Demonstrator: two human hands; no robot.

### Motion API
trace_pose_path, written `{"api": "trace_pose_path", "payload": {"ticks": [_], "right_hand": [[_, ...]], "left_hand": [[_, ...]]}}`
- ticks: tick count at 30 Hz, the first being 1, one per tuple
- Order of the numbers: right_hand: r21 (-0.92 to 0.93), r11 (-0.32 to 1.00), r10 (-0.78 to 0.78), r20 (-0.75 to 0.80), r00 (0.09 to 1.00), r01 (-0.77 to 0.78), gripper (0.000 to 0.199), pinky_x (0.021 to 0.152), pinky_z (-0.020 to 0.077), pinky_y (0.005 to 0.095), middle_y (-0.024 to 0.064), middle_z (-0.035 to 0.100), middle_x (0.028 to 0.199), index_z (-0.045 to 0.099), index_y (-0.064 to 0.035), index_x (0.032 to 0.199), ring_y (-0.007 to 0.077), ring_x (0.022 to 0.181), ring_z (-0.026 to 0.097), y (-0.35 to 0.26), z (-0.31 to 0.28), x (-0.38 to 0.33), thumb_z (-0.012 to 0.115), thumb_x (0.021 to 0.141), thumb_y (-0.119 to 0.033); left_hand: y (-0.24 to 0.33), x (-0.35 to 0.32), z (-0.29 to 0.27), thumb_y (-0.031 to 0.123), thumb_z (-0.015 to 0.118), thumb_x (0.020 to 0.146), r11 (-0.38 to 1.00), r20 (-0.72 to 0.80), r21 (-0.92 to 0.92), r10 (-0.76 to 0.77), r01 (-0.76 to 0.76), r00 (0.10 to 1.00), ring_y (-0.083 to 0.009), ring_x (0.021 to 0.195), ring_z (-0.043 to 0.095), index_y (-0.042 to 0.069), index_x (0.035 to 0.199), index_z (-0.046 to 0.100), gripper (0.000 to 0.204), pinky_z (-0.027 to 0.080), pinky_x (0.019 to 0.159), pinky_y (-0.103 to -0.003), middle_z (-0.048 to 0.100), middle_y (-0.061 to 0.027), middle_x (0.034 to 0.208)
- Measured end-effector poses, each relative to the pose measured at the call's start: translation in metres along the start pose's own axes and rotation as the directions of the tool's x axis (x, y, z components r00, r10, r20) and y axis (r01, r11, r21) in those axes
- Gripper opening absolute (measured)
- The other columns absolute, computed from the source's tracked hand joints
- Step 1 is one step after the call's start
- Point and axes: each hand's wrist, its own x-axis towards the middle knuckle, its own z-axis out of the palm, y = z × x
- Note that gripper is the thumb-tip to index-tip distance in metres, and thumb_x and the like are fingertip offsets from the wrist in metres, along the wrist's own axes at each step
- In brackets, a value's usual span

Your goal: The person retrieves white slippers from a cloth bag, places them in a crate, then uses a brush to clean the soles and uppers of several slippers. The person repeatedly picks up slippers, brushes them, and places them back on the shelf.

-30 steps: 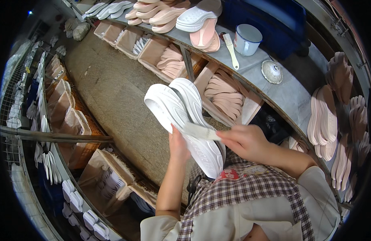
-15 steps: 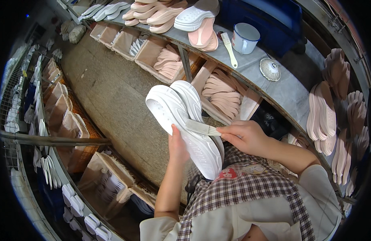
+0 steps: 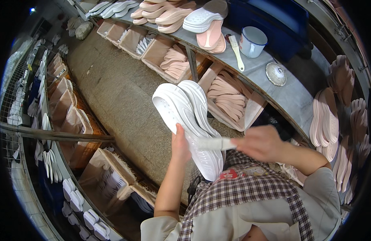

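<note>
Concrete floor [image 3: 113, 92] fills the middle of this workshop, grey and speckled, running between two long rows of shelving. Along the far side a grey tabletop [image 3: 290, 96] curves away, and under it sit cardboard boxes [image 3: 229, 100] stuffed with pink insoles. On the left, a metal rack [image 3: 44, 132] carries more boxes and rows of white soles, with a rail crossing in front of it.

Down at the bottom, the person is wearing a checked apron [image 3: 249, 193] over a pale top. Over on the right edge, stacks of pink soles [image 3: 326, 124] stand upright in rows.

Now to the work itself: a pair of white soles [image 3: 185, 120], chunky and ridged, held up together above the floor, well clear of the tabletop, their toe ends pointing away from the person. The left hand [image 3: 180, 145] grips them from below, thumb up against the near sole, fingers wrapped behind and out of sight. The right hand [image 3: 262, 142] is closed around the handle of a white brush [image 3: 213, 143], and it's blurred, so the fingers can't be made out. The brush lies across the heel end of the soles, touching them.

Up on the tabletop: a heap of pink and white soles [image 3: 205, 20], a white enamel mug [image 3: 253, 41], a spare brush [image 3: 236, 51] just beside it, and a small round lid [image 3: 276, 73].
</note>
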Motion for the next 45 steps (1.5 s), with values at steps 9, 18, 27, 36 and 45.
{"api": "trace_pose_path", "payload": {"ticks": [9, 18, 27, 36, 45], "right_hand": [[-0.067, 0.998, 0.008, 0.050, 0.999, -0.004, 0.029, 0.037, 0.0318, 0.0290, -0.0001, 0.044, 0.059, 0.067, -0.0163, 0.106, 0.0144, 0.045, 0.047, 0.016, 0.017, -0.006, 0.070, 0.077, -0.021], [-0.068, 0.990, -0.114, 0.154, 0.981, 0.126, 0.029, 0.036, 0.0349, 0.0318, 0.0004, 0.046, 0.060, 0.065, -0.0213, 0.109, 0.0160, 0.043, 0.048, 0.024, 0.020, -0.016, 0.062, 0.081, -0.023], [-0.185, 0.980, -0.072, 0.024, 0.997, 0.075, 0.022, 0.039, 0.0351, 0.0299, 0.0007, 0.044, 0.057, 0.068, -0.0169, 0.101, 0.0160, 0.046, 0.048, 0.035, 0.005, 0.009, 0.065, 0.080, -0.023], [-0.111, 0.985, -0.121, 0.122, 0.985, 0.135, 0.024, 0.038, 0.0346, 0.0324, 0.0019, 0.046, 0.060, 0.065, -0.0181, 0.103, 0.0176, 0.045, 0.048, 0.032, 0.014, -0.001, 0.062, 0.081, -0.024], [-0.098, 0.976, -0.184, 0.126, 0.975, 0.197, 0.027, 0.034, 0.0295, 0.0291, 0.0002, 0.041, 0.057, 0.067, -0.0200, 0.105, 0.0141, 0.041, 0.043, 0.030, 0.007, -0.002, 0.068, 0.078, -0.027]], "left_hand": [[-0.004, -0.004, 0.008, 0.032, 0.037, 0.100, 1.000, -0.073, 0.007, 0.006, -0.006, 0.997, -0.0296, 0.123, 0.043, 0.003, 0.143, 0.012, 0.057, 0.036, 0.103, -0.042, 0.035, -0.0181, 0.139], [-0.006, -0.001, 0.013, 0.026, 0.038, 0.100, 0.996, -0.014, 0.086, -0.033, 0.034, 0.999, -0.0285, 0.122, 0.043, 0.003, 0.143, 0.011, 0.056, 0.036, 0.103, -0.041, 0.035, -0.0194, 0.137], [-0.007, 0.002, 0.017, 0.028, 0.040, 0.099, 0.998, -0.039, 0.037, -0.057, 0.058, 0.998, -0.0300, 0.121, 0.045, 0.007, 0.142, 0.010, 0.057, 0.040, 0.100, -0.042, 0.035, -0.0202, 0.136], [-0.014, -0.003, 0.022, 0.019, 0.041, 0.096, 0.985, -0.049, 0.141, -0.095, 0.101, 0.994, -0.0293, 0.124, 0.042, 0.006, 0.142, 0.014, 0.054, 0.037, 0.103, -0.042, 0.036, -0.0188, 0.136], [-0.012, -0.009, 0.022, 0.023, 0.041, 0.098, 0.999, -0.025, 0.045, -0.015, 0.016, 1.000, -0.0288, 0.129, 0.036, 0.003, 0.143, 0.011, 0.057, 0.028, 0.108, -0.039, 0.032, -0.0203, 0.139]]}}
